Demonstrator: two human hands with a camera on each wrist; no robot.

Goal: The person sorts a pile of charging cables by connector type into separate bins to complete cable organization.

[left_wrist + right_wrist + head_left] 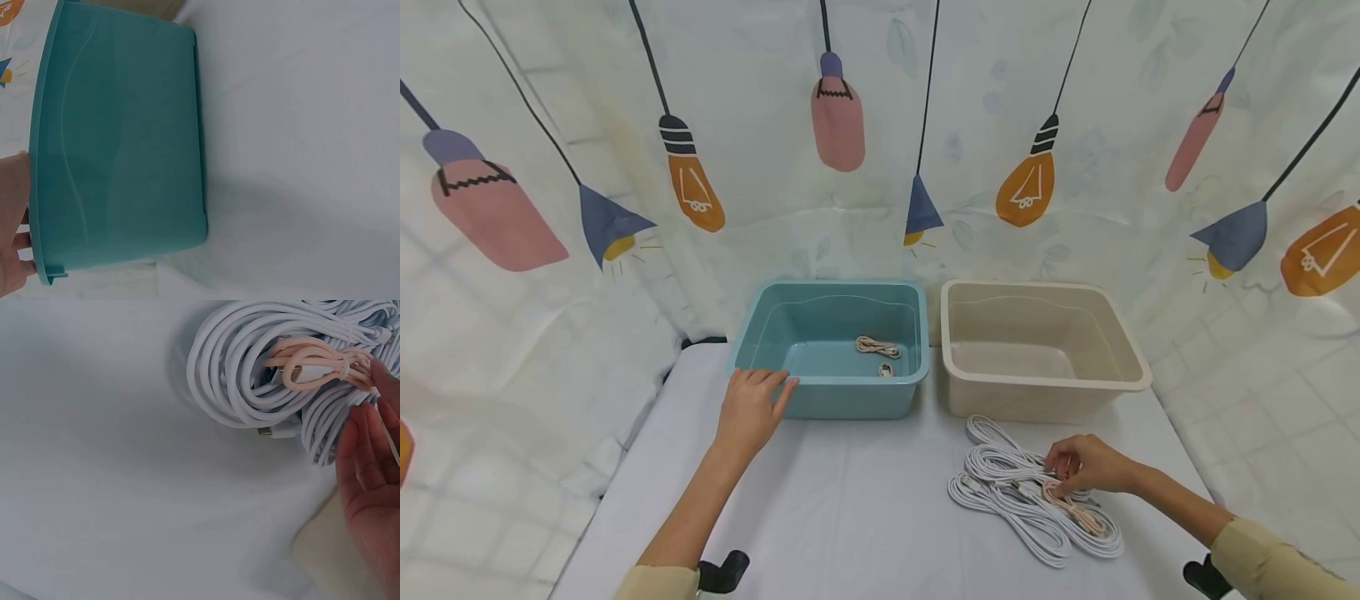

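A blue-green plastic bin (842, 400) stands on the white-covered table, a tan-and-white tied cable (877, 347) and a small pale item (885, 369) inside. My left hand (752, 408) rests on its front rim near the left corner; the left wrist view shows fingertips at the rim (36, 187). On the right lies a pile of coiled white cables (1015, 487), with a peach tied cable (1082, 512) on top. My right hand (1093, 465) is over this pile, its thumb touching the peach cable and a gap between thumb and fingers. White connectors (284, 430) poke out of the coils.
A beige bin (1045, 404) stands just right of the blue-green one, behind the cable pile. Around the table (850, 517) hangs a pale curtain (760, 250) printed with lamps and bulbs.
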